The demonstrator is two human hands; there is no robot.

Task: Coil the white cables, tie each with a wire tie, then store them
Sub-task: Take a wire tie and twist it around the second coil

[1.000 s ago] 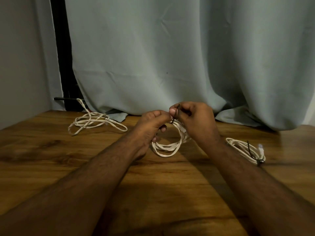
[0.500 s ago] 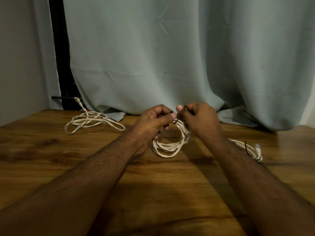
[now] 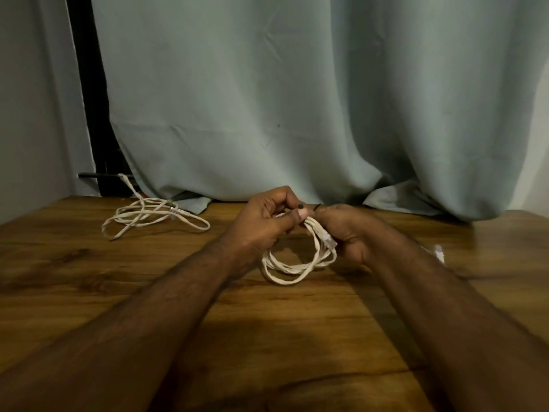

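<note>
A coiled white cable (image 3: 292, 267) hangs between my hands over the middle of the wooden table (image 3: 89, 278), its lower loops touching the wood. My left hand (image 3: 261, 224) pinches the top of the coil with thumb and fingers. My right hand (image 3: 346, 230) grips the coil from the right, close to its plug. A thin dark wire tie (image 3: 315, 207) sticks up between the two hands at the top of the coil. A loose, uncoiled white cable (image 3: 148, 215) lies at the back left. Behind my right forearm only the blurred plug end of a third white cable (image 3: 438, 252) shows.
A pale green curtain (image 3: 297, 99) hangs along the table's back edge, its hem resting on the wood. A dark vertical post (image 3: 92, 114) and a grey wall stand at the back left.
Both hands have shifted a little right and the right hand has dropped lower on the coil. The tied cable at the right is now almost hidden behind my right forearm.
</note>
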